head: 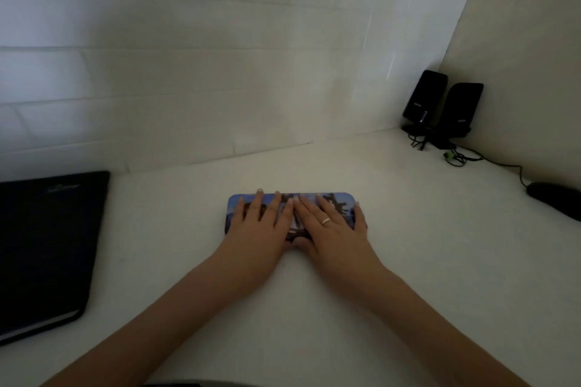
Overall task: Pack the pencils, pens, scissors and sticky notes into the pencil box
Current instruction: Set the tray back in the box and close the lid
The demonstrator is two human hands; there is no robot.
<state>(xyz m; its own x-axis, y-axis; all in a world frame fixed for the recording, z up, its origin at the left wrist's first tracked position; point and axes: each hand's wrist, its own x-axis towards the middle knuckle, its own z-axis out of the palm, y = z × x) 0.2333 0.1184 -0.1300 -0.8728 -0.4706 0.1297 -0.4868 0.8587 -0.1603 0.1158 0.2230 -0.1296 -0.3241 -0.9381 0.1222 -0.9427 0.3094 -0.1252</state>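
The pencil box lies shut on the white desk, a flat blue tin with a dark picture on its lid. My left hand rests flat on the box's left half with the fingers spread, fingertips at its far edge. My right hand, with a ring on one finger, lies flat on the right half, its little finger over the right end. Both thumbs sit at the near edge of the box, touching each other. No pencils, pens, scissors or sticky notes are in sight on the desk.
A black closed laptop lies at the left edge of the desk. Two black speakers with cables stand in the far right corner. A black mouse sits at the right. White walls bound the desk at the back and right.
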